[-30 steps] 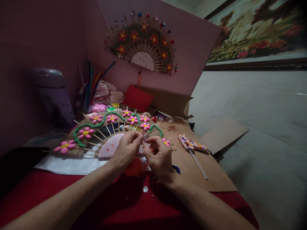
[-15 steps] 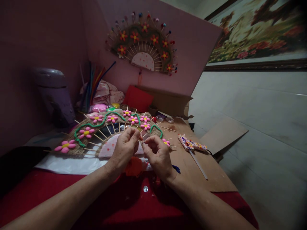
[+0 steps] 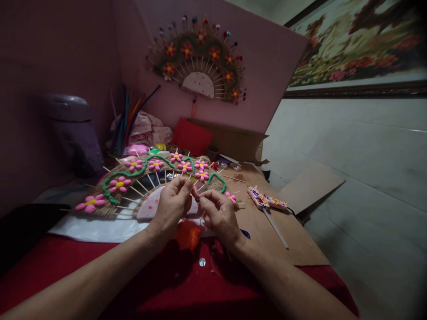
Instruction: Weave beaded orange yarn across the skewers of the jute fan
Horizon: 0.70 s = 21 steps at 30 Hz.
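Both forearms reach forward and angle inward. The left hand (image 3: 175, 200) and right hand (image 3: 218, 215) nearly meet, thumbs and index fingers pinched together.

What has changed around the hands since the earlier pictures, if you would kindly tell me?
The left hand has shifted slightly left, away from the right hand, and a short orange strand now shows between their fingertips. The orange bundle below shows more fully. Neither hand visibly let anything go. The flowered fan and glue gun stayed put.
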Available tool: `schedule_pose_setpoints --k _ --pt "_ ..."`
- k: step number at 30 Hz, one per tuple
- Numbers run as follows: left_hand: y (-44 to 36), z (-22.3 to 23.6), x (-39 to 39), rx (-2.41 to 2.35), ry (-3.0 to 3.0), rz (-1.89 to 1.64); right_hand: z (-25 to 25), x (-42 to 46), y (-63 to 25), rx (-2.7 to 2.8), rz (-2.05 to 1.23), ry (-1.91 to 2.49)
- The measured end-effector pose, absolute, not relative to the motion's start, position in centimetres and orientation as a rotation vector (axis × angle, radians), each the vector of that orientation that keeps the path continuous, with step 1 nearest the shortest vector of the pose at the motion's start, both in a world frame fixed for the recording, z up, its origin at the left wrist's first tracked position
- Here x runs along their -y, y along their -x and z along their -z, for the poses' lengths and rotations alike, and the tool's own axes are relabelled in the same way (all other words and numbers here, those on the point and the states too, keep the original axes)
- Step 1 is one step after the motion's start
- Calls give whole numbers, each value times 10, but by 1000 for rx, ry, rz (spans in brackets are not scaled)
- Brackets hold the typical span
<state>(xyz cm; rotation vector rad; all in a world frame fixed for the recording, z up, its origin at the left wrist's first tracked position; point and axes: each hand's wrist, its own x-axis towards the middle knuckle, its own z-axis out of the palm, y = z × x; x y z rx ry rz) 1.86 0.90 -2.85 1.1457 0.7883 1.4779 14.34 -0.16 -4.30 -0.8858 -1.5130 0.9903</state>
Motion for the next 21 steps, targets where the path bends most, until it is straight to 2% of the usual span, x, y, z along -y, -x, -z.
schedule_pose_setpoints --k 9,16,21 --pt "-20 23 -3 -789 -1142 -1487 41 1 -140 1490 -1051 864" --pt "-19 22 -5 -807 -1048 -1495 37 -6 -146 1080 -1294 811" --pt "-17 21 -2 -705 -1020 -1201 36 -11 -148 976 -1294 772"
